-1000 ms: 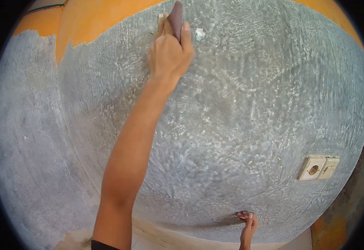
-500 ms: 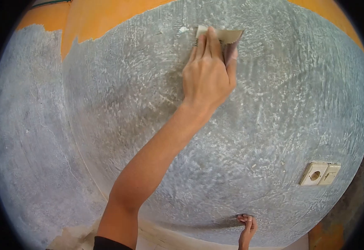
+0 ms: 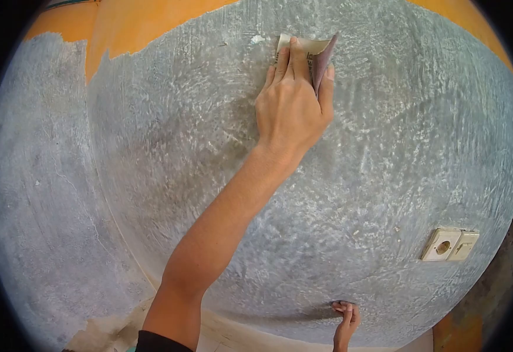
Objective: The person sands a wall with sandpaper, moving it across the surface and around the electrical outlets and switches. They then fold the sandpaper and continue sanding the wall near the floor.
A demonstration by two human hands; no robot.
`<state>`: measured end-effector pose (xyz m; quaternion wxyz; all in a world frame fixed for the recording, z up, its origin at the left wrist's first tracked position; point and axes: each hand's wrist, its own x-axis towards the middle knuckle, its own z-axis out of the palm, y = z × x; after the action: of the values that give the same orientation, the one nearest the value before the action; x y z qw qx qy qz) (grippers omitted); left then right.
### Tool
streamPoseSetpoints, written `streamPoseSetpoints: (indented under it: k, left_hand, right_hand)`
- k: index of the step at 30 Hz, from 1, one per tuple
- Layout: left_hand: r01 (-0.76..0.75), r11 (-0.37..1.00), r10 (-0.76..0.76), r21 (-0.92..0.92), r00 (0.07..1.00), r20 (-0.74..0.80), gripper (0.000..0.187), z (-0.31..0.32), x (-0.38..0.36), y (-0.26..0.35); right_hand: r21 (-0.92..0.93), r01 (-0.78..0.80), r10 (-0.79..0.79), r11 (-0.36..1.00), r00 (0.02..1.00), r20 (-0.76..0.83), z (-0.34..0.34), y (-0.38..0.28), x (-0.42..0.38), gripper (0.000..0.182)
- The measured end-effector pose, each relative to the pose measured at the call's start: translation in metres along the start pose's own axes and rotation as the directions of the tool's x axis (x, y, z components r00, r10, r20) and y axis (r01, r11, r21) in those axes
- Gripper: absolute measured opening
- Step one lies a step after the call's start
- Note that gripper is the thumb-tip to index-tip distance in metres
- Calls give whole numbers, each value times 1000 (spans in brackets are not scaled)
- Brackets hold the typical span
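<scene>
Low at the bottom edge of the view, the right hand (image 3: 346,320) rests its fingertips against the foot of the wall (image 3: 385,146), fingers together and holding nothing that shows. Nearer the middle, one long bare forearm rises from a dark sleeve (image 3: 159,341) up to the left hand (image 3: 292,105), which is clamped on a single folded sheet of sandpaper (image 3: 312,53), fingers laid flat over it and thumb pinching the fold on its right side. That sheet lies pressed to the plaster high on the wall, its long axis running roughly left to right, its pale back toward the camera and a darker gritty flap turned up and pointing to the upper right. Two hands show, one sheet, and one double socket plate (image 3: 449,244) well apart at the lower right. Grey, rough, streaked plaster covers most of the wall, with orange paint (image 3: 145,26) left along the top and a strip at the lower right corner; a second wall (image 3: 33,193) meets it at an inside corner on the left.
</scene>
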<state>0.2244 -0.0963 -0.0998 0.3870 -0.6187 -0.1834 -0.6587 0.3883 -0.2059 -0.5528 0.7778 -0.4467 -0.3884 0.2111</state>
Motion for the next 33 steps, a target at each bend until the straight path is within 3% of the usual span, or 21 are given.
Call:
streamPoseSetpoints:
  k: [6, 9, 12, 15, 18, 21, 25, 31, 33]
  left_hand:
    - [10, 994, -11, 112, 1000, 9, 63, 1, 7, 16]
    - [174, 984, -166, -40, 974, 153, 65, -7, 9, 29]
    - [91, 996, -90, -4, 990, 107, 66, -3, 5, 22]
    - [126, 990, -132, 57, 985, 111, 70, 9, 2, 28]
    - [66, 988, -83, 140, 989, 120, 74, 9, -11, 38]
    - [160, 986, -158, -54, 986, 53, 77, 11, 9, 20]
    - [119, 990, -125, 71, 989, 76, 74, 17, 7, 21]
    - [192, 981, -192, 40, 981, -3, 74, 12, 37, -22]
    - [155, 987, -157, 52, 987, 40, 76, 7, 26, -20]
  right_hand:
    - [10, -3, 3, 1000, 1000, -22, 0, -3, -1, 33]
    - [17, 3, -2, 1000, 1000, -23, 0, 2, -2, 33]
    - [23, -10, 11, 1000, 999, -32, -3, 5, -1, 33]
    - [37, -16, 17, 999, 999, -37, 0, 7, 0, 32]
    - [35, -18, 19, 999, 999, -30, -4, 4, -3, 32]
    - [56, -20, 22, 998, 999, -36, -1, 4, 0, 34]
    - [70, -35, 38, 997, 998, -45, -2, 12, -4, 34]
    - [67, -43, 46, 997, 998, -42, -3, 10, -5, 32]
    - [86, -53, 58, 995, 996, -61, -3, 16, -5, 33]
